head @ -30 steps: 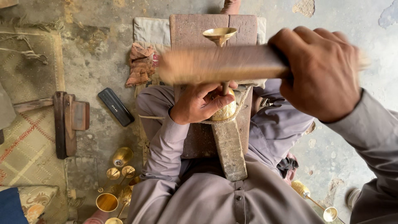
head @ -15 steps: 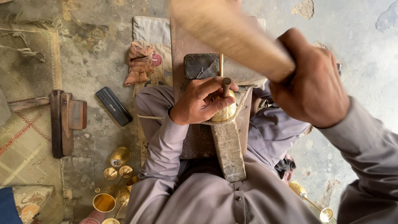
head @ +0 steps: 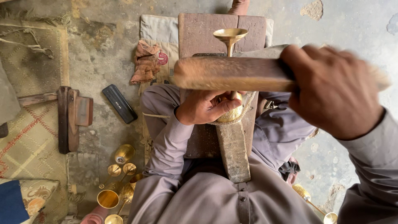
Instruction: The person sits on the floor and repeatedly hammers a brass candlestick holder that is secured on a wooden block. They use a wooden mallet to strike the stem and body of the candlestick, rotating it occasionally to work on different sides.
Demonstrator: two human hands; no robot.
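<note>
You are mid-hammering: your left hand [head: 205, 108] has its fingers wrapped around the brass goblet [head: 230, 74] on the iron stake [head: 233, 151], your right hand [head: 333, 91] clenched on the raised wooden mallet [head: 232, 74]; next blow needs the goblet steady

Motion blurs the wooden mallet [head: 232, 74] beyond the right hand [head: 336, 91] fingers — it hides the brass goblet [head: 229, 41] stem; left hand [head: 205, 108] fingers cover the cup.
</note>
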